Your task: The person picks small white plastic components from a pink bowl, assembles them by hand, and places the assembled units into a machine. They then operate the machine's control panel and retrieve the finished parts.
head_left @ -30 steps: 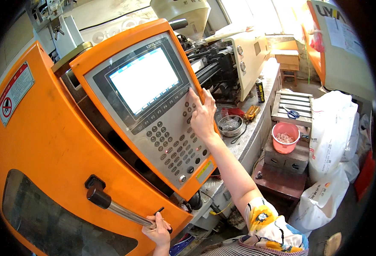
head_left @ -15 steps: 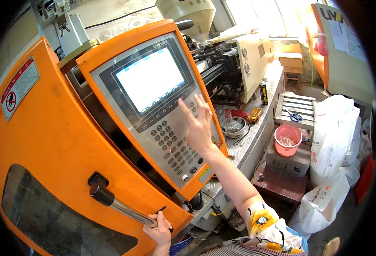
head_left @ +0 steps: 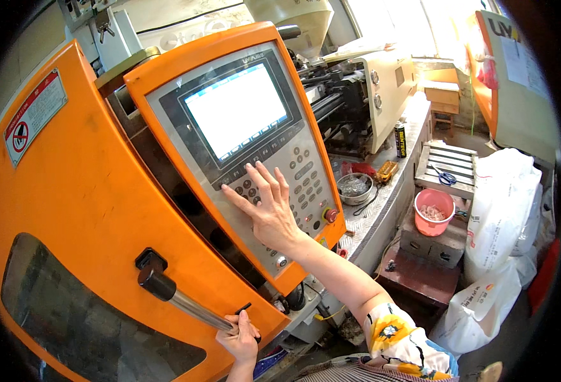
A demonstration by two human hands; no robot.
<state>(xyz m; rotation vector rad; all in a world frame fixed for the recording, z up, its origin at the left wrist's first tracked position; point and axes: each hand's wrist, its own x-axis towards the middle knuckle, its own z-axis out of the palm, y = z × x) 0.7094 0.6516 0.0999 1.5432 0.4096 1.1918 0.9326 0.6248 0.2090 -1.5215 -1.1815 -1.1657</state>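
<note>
An orange-framed control panel [head_left: 322,191] tilts in front of me, with a bright screen [head_left: 236,111] and rows of round buttons beneath it. Over the left side of the button field I hold my right hand [head_left: 271,213], fingers spread, the index fingertip at the left end of the row just under the screen. Whether that fingertip presses a key, I cannot tell. Lower down, my left hand [head_left: 239,337] is closed around the lower end of a metal bar handle [head_left: 194,311] with a black upper mount. This handle is fixed on a large orange machine door [head_left: 96,210] with a dark window.
Right of the panel, a metal ledge [head_left: 398,178] carries a metal bowl [head_left: 355,188], a yellow object and a black spray can [head_left: 400,140]. Farther right are a pink bucket [head_left: 433,223] with small pieces, blue-handled scissors [head_left: 446,177] and large white sacks [head_left: 497,216].
My right hand has moved left and down across the panel, from the right end of the key row to its left end. My left hand stays on the handle. The view has shifted slightly.
</note>
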